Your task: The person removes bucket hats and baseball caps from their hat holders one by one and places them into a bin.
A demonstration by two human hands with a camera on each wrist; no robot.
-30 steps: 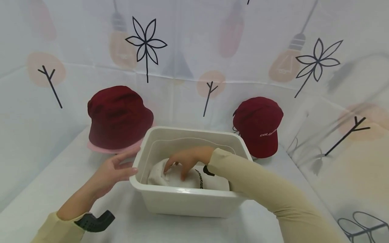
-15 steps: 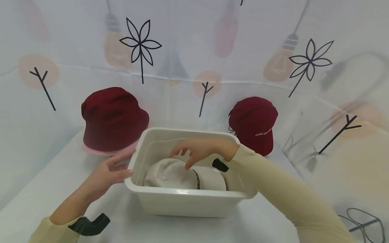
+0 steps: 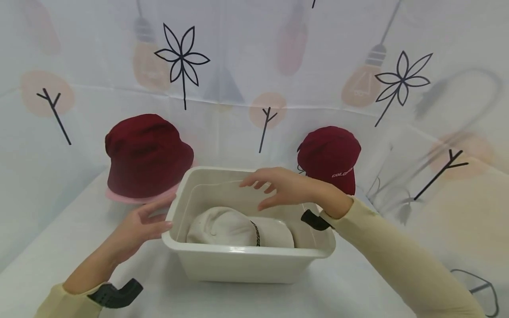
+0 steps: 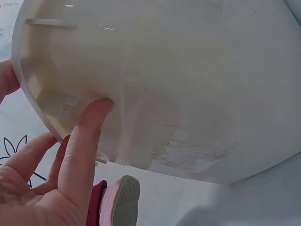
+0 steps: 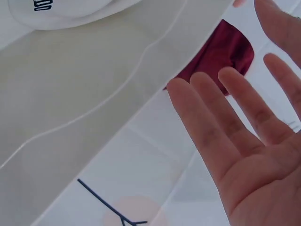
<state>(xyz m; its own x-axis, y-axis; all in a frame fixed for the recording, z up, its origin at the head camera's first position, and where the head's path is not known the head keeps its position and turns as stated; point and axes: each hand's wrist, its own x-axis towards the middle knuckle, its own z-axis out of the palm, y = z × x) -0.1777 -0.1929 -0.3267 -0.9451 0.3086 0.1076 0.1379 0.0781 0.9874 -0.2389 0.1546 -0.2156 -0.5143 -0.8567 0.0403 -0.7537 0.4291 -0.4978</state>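
Observation:
A white baseball cap point(image 3: 224, 225) with dark lettering lies inside a white plastic bin point(image 3: 246, 266), its brim toward the right. My left hand point(image 3: 137, 229) touches the bin's left side; the left wrist view has one fingertip against the outer wall point(image 4: 188, 70) and others at the rim, fingers fairly straight. Above the bin's back right part hovers my right hand point(image 3: 292, 187), holding nothing. Its fingers look extended and spread in the right wrist view, beside the bin's inner wall point(image 5: 84, 94).
At the back left sits a dark red bucket hat point(image 3: 147, 159) on a pink brim point(image 3: 135, 198). A dark red cap point(image 3: 332, 154) with white lettering stands behind the bin at right. A patterned cloth backdrop point(image 3: 234, 48) closes off the back.
My right hand has let go of the white cap and risen up and to the right, leaving the cap in the bin. The left hand stays at the bin's side.

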